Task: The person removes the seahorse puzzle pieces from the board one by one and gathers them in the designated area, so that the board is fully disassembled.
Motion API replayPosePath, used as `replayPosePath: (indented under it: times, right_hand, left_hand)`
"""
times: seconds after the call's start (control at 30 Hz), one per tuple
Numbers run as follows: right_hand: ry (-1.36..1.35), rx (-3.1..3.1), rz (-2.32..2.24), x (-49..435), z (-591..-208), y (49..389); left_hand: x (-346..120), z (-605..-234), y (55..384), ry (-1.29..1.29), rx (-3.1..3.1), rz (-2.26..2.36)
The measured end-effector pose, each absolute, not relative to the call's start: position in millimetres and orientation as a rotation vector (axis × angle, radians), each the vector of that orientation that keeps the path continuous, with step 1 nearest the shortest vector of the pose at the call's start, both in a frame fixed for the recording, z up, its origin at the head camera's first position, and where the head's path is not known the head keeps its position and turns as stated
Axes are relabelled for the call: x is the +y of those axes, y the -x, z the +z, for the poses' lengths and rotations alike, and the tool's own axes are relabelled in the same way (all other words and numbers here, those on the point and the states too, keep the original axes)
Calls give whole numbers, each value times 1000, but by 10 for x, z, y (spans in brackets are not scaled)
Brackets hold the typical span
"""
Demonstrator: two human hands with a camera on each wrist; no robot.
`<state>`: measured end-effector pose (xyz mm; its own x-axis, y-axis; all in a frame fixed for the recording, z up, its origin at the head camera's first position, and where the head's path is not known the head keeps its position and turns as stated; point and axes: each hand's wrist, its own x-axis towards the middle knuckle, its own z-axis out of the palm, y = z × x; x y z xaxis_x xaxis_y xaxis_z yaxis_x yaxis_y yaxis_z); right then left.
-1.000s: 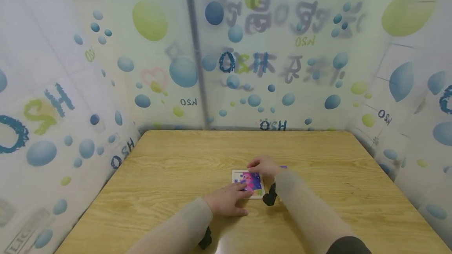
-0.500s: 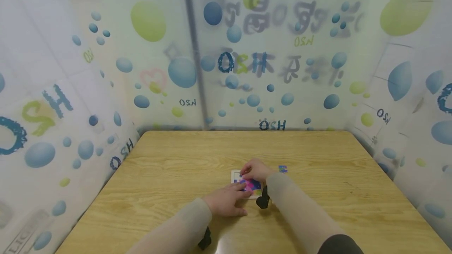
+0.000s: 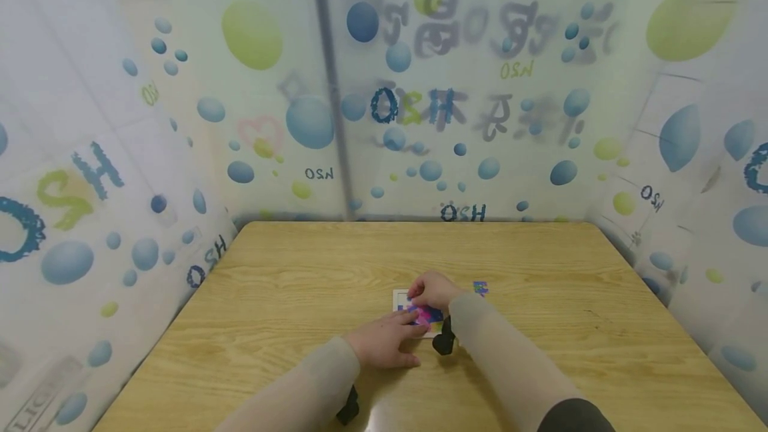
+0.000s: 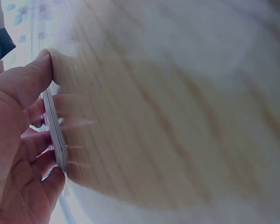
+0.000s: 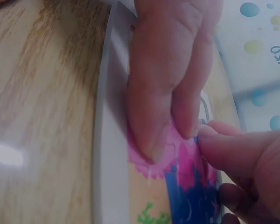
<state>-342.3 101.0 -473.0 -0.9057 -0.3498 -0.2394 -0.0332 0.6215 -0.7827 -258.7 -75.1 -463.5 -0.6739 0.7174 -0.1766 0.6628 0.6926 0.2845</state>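
A small jigsaw puzzle with a pink and dark blue picture lies in a white tray on the table. My left hand rests on it with fingers extended, pressing the pink part in the right wrist view. From the left wrist, the tray's edge shows beside the fingers. My right hand is over the puzzle's upper part, thumb and fingertips pinching a small puzzle piece, mostly hidden by the fingers. White bare patches show at the tray's upper left. Right of the hand lies a loose puzzle piece.
The wooden table reaches back to a patterned curtain, which also hangs along both sides. Black wrist-camera mounts sit under both wrists, the right one close to the tray's right edge.
My right hand has moved a little left and down over the puzzle, uncovering the loose piece on the right, and has barely shifted in the last half second. The left hand stays put.
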Motion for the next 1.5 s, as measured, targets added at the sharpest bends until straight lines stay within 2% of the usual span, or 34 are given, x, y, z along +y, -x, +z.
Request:
replayPosePath:
  times: [1.1, 1.5]
  right_hand:
    - [374, 2533, -1223, 1027, -4804, 3433]
    - [321, 2556, -1210, 1035, -4772, 3413]
  left_hand:
    - [-740, -4620, 2581, -1062, 2632, 264]
    - [-739, -4618, 2575, -1057, 2636, 257]
